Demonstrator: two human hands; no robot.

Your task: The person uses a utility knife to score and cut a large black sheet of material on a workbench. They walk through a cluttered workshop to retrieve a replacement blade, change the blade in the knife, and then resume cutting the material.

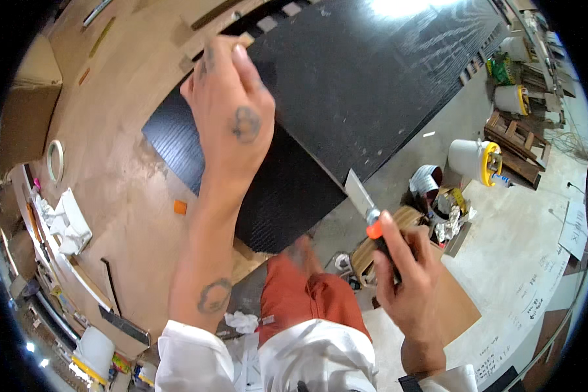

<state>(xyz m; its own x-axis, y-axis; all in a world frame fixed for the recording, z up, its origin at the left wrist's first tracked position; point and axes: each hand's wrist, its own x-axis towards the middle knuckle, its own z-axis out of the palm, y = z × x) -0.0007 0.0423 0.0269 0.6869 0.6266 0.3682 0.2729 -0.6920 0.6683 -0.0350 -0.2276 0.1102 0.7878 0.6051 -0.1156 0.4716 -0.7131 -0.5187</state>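
Your right hand [406, 274] closes around a knife [374, 228], likely light and stiff, safest held behind its bare blade, which points toward the black panel [372, 98] ahead of it. Your left hand [232, 111] is curled over the panel's left end, its exact hold hidden; the panel looks rigid and smooth, best taken by its edges. Beyond your right hand stands a white bucket [465, 160].
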